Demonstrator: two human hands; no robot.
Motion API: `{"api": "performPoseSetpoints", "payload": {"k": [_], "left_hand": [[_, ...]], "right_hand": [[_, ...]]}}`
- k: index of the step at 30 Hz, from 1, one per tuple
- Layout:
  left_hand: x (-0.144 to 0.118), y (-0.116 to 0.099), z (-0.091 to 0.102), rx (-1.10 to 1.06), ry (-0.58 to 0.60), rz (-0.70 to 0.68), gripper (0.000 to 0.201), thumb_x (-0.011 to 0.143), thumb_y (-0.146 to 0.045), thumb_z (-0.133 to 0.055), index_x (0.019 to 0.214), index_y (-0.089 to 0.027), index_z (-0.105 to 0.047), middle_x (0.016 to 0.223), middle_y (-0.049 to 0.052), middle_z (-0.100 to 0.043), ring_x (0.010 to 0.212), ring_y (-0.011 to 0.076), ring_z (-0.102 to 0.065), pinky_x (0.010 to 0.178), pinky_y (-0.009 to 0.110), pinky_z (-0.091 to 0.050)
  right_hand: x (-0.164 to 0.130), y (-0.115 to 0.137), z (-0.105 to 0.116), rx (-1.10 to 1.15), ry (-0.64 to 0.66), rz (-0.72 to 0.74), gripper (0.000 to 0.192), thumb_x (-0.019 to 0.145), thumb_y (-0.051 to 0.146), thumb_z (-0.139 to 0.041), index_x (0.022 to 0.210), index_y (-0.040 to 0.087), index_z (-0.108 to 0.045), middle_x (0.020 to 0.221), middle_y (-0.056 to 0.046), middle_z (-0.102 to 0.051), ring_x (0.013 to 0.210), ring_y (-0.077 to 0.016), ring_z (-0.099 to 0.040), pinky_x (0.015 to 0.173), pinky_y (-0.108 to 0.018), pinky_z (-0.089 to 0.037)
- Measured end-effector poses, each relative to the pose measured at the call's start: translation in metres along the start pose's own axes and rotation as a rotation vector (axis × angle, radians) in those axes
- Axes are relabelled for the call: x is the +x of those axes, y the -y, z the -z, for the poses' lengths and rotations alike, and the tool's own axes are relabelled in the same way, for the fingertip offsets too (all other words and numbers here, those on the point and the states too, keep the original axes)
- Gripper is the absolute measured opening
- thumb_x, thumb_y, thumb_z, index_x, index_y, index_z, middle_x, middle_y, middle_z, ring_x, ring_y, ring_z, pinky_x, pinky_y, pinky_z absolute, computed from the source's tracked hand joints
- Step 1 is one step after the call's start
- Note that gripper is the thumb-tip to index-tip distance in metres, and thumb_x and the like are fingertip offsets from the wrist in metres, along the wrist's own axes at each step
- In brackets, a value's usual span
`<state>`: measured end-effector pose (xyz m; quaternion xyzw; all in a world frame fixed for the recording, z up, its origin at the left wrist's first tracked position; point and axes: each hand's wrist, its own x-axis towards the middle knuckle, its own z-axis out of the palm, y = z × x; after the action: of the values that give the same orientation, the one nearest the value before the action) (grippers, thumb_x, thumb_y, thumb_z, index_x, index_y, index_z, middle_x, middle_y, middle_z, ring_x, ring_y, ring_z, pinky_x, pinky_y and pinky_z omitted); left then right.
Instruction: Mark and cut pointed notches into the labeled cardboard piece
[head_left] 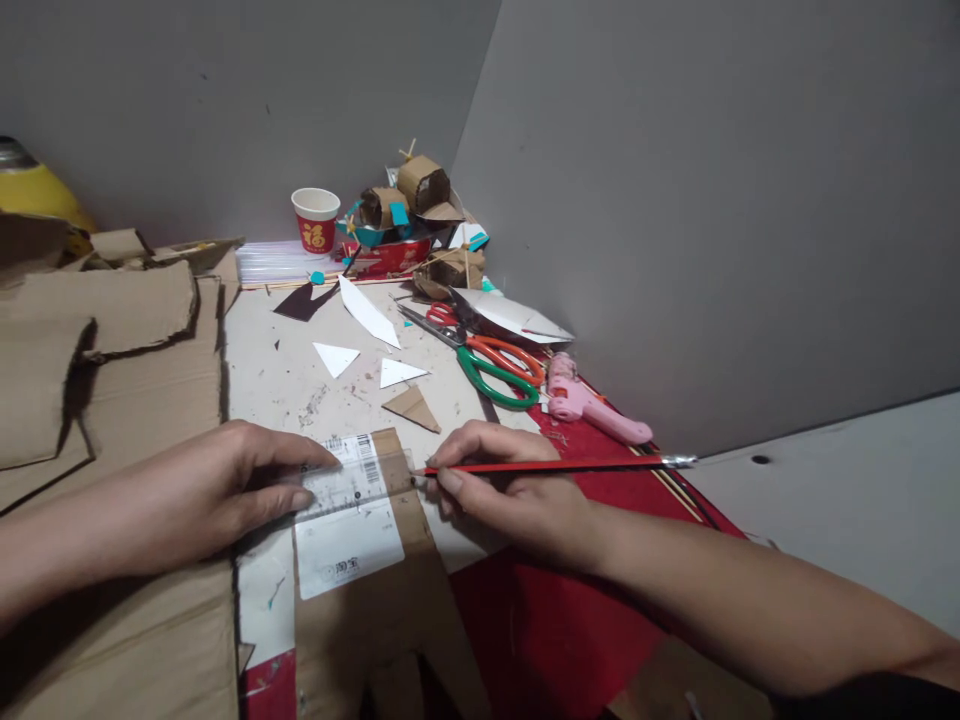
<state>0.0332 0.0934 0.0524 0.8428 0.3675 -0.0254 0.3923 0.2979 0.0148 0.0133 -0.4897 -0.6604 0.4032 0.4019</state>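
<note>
A clear ruler (346, 490) is pressed flat on the cardboard (375, 590) at lower centre by the left hand (217, 490); a pencil (555, 465) is pinched in the right hand (510, 490), its tip at the ruler's edge. No drawn line can be made out, and the piece is uncut.

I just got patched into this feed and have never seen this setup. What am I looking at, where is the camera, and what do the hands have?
There is no machine here: these are a person's two bare hands, seen from a camera worn on the head, looking forward and down.

The left hand presses a clear ruler flat on a cardboard piece that bears a white shipping label. The right hand holds a red pencil in a pinch grip, its tip at the ruler's end.

On the worktable lie white paper triangles, scissors with orange and green handles, a pink glue gun, a red paper cup and small cardboard models at the back. Large cardboard sheets lie to the left.
</note>
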Motion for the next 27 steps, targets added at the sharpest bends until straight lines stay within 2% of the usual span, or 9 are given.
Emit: {"api": "performPoseSetpoints", "payload": {"k": [7,16,27], "left_hand": [[0.002,0.005,-0.003,-0.050,0.030,-0.016,0.035,0.093,-0.036,-0.052,0.123,-0.027,-0.067,0.118,0.001,-0.074,0.101,0.0239,-0.070,0.084,0.031,-0.055],[0.002,0.008,-0.003,-0.081,0.055,-0.034,0.033,0.094,-0.034,-0.051,0.122,-0.026,-0.066,0.117,0.001,-0.074,0.097,0.0228,-0.069,0.082,0.031,-0.054],[0.004,0.007,-0.003,-0.070,0.044,-0.056,0.032,0.093,-0.033,-0.051,0.120,-0.026,-0.067,0.110,0.000,-0.076,0.092,0.0214,-0.070,0.078,0.029,-0.054]], "right_hand": [[-0.003,-0.001,-0.006,-0.163,0.102,0.069,0.010,0.083,0.018,-0.056,0.080,0.016,-0.066,0.073,-0.003,-0.068,0.063,-0.0129,-0.060,0.057,-0.023,-0.047],[-0.003,-0.006,-0.018,-0.219,0.107,0.132,0.010,0.084,0.014,-0.058,0.084,0.018,-0.066,0.073,0.001,-0.068,0.062,-0.0099,-0.059,0.056,-0.018,-0.044],[-0.003,-0.007,-0.020,-0.270,0.103,0.148,0.011,0.086,0.013,-0.057,0.081,0.020,-0.064,0.073,0.002,-0.067,0.063,-0.0099,-0.059,0.058,-0.018,-0.044]]}}
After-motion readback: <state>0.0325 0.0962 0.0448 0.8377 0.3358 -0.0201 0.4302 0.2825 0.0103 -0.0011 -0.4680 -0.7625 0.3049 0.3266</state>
